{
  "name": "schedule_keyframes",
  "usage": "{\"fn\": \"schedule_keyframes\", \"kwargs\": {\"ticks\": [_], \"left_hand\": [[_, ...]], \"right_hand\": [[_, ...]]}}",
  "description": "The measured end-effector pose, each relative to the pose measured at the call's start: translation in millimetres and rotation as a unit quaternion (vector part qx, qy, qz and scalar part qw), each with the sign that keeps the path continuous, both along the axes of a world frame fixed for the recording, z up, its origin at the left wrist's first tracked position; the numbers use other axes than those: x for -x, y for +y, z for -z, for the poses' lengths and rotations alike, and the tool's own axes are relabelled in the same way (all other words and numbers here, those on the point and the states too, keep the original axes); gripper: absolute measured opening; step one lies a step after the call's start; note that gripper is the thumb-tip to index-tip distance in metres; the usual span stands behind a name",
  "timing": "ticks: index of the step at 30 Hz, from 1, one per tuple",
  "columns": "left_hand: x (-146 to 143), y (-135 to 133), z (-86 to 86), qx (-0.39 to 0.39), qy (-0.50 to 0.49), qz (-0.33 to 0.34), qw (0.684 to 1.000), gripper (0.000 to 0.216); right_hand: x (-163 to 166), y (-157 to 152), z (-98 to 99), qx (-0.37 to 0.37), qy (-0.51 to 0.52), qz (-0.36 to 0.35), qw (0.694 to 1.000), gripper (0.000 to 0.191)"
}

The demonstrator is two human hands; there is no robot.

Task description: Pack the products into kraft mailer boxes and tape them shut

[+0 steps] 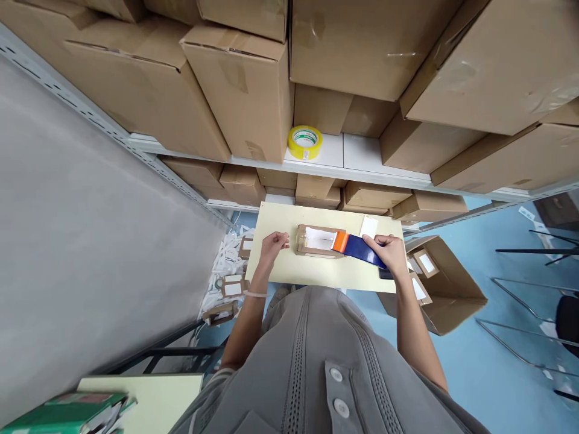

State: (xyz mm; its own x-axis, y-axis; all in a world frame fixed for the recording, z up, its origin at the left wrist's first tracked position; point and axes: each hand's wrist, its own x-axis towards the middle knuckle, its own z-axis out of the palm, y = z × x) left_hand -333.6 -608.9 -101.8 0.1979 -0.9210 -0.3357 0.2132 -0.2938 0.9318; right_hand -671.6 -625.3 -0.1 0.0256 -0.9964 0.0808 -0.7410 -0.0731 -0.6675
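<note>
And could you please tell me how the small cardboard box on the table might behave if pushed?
The small cardboard box would probably slide rather than tip, since it lies long and low on the table. Its flat faces make rolling unlikely. The straight walls suggest it is fairly stiff.

You have one view to work from, worn on your own head and aimed forward and steeply down. Your jacket (pixel 312 374) is nearest the lens, swelling across the bottom middle. Past it, a fair way below, you look down on the table (pixel 271 274), near the centre, with your left hand (pixel 274 244) and right hand (pixel 392 253) both well inside the view. Ahead, the shelf (pixel 335 170) crosses the upper part, and its boxes (pixel 344 48) loom large and run off the top edge. The view is wide: it takes in the wall (pixel 99 217) on your left and, farther down, the floor (pixel 470 235) on your right.
</note>
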Motion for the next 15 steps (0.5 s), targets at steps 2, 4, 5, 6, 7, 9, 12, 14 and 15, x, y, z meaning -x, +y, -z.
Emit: {"fn": "schedule_keyframes", "kwargs": {"ticks": [2, 4, 5, 6, 7, 9, 12, 14, 15], "left_hand": [[10, -8, 20.7, -0.015, -0.044, -0.008, 0.999, 0.036], [18, -15, 40.8, -0.035, -0.082, -0.01, 0.996, 0.033], [21, -18, 49.9, -0.046, -0.102, -0.008, 0.994, 0.03], [24, -21, 57.9, -0.057, -0.12, -0.007, 0.991, 0.028], [26, -23, 65.1, -0.067, -0.137, -0.007, 0.988, 0.026], [30, -27, 76.9, -0.078, -0.162, -0.01, 0.984, 0.024], [38, -32, 90.3, -0.088, -0.18, -0.017, 0.98, 0.023], [42, -34, 96.6, -0.098, -0.196, -0.016, 0.976, 0.022], [43, -35, 98.7, -0.103, -0.205, -0.014, 0.973, 0.021]], "right_hand": [[-6, -9, 2.6, 0.019, 0.045, -0.013, 0.999, 0.063], [-12, -18, 5.8, 0.035, 0.086, -0.021, 0.996, 0.063], [-15, -21, 7.4, 0.04, 0.102, -0.022, 0.994, 0.063], [-18, -25, 9.2, 0.042, 0.116, -0.023, 0.992, 0.063], [-19, -28, 11.1, 0.04, 0.128, -0.023, 0.991, 0.062], [-21, -33, 15.5, 0.033, 0.152, -0.022, 0.988, 0.062], [-20, -38, 24.8, 0.02, 0.198, -0.019, 0.98, 0.062], [-18, -39, 32.7, 0.016, 0.232, -0.018, 0.972, 0.063], [-17, -40, 36.9, 0.014, 0.249, -0.017, 0.968, 0.064]]}}
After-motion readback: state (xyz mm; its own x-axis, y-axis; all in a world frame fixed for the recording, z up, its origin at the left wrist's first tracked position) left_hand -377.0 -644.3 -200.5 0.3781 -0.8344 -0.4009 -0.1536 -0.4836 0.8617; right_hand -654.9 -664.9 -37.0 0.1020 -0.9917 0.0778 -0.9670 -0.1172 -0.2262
